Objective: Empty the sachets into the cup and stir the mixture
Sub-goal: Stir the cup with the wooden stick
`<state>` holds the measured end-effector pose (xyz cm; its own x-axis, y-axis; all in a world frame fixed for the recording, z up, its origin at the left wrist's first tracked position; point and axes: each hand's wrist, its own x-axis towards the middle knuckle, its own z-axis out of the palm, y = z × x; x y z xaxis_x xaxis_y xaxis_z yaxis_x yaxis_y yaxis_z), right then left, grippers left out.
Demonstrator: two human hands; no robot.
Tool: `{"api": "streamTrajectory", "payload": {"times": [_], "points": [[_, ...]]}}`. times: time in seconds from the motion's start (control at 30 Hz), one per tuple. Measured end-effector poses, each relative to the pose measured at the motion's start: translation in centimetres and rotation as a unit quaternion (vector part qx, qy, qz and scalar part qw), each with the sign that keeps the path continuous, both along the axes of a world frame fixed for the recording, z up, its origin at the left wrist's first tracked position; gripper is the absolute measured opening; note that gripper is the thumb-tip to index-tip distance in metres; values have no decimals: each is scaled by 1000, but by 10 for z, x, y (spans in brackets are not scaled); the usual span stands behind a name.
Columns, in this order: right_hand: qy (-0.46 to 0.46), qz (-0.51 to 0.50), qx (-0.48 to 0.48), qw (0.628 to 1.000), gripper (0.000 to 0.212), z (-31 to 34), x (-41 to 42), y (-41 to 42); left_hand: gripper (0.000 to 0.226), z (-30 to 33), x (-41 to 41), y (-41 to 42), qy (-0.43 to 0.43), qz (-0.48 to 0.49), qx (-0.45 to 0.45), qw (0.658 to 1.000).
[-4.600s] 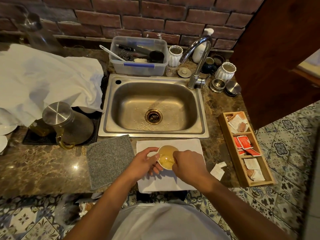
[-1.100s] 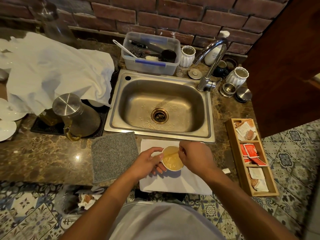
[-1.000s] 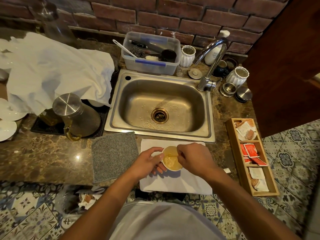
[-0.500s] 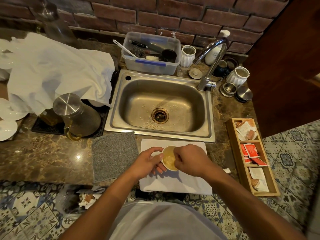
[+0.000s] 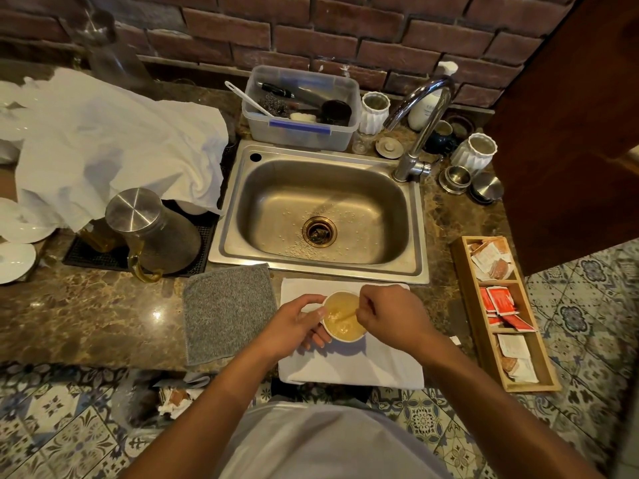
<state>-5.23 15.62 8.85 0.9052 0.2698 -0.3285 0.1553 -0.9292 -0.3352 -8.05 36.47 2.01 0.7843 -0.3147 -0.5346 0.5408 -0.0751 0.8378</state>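
One cup [image 5: 343, 317], two hands: left hand [image 5: 294, 328] grips it, right hand [image 5: 389, 318] pinches one stirrer [image 5: 346, 315].

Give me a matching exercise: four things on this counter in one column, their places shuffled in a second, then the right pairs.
Things:
1. cup
2. grey cloth
3. wooden tray
4. plastic tub

Places:
A. behind the sink, by the brick wall
B. on the white towel, held by the left hand
C. right end of the counter
D. left of the white towel

Pairs: 1-B, 2-D, 3-C, 4-A
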Motion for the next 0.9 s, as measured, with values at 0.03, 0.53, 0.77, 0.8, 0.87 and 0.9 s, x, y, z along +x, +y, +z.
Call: {"api": "streamTrajectory", "payload": {"times": [0.03,0.53,0.77,0.8,0.87,0.9], "points": [[28,-13,26,999,13,3,0,-4,19,0,0,0,-1,-1,2,1000],[112,-403,358,835,24,-11,-33,-141,21,-1,-1,0,10,6,6,1000],[153,-522,496,677,22,-50,-50,-133,22,5,-3,-4,9,19,9,1000],[168,-536,505,656,22,-57,-53,-127,22,5,-3,-4,7,20,11,1000],[199,-554,512,625,30,-69,-59,-115,22,5,-3,-4,5,20,14,1000],[214,-562,508,617,35,-75,-61,-110,22,6,-4,-4,5,21,14,1000]]}}
